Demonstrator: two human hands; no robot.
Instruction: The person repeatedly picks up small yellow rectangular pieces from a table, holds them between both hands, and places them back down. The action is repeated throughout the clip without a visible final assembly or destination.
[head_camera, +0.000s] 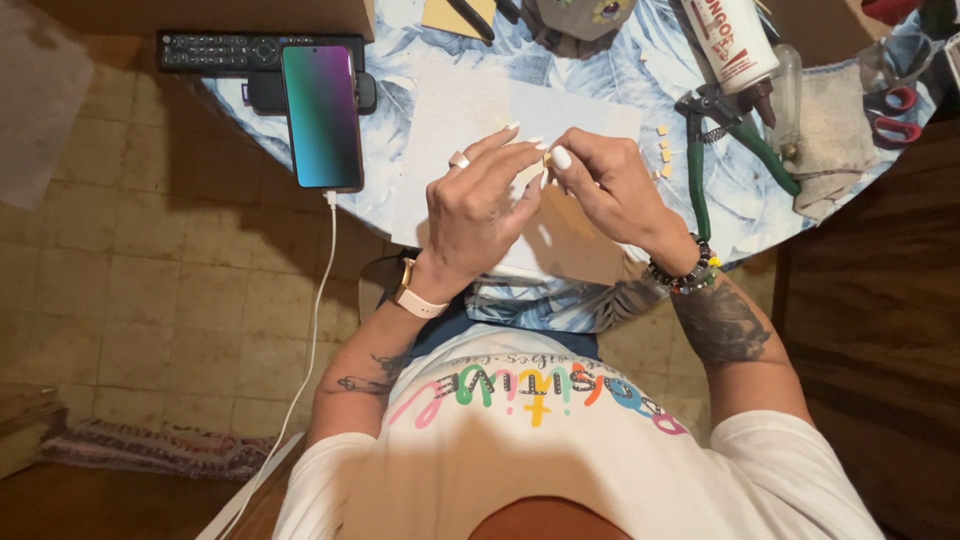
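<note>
Between the two hands, over the white sheet (470, 120), a small yellow chip (548, 158) is pinched by the right hand (610, 190) (thumb on top), the left hand (478, 205) touching it, fingers half-spread.

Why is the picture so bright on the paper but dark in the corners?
In the head view, light falls from above onto the white paper, where both hands, left hand and right hand, cast soft shadows; the wooden floor at right lies in deep shade; the phone screen glows; straight table edges bend near the frame's borders from the wide lens.
</note>
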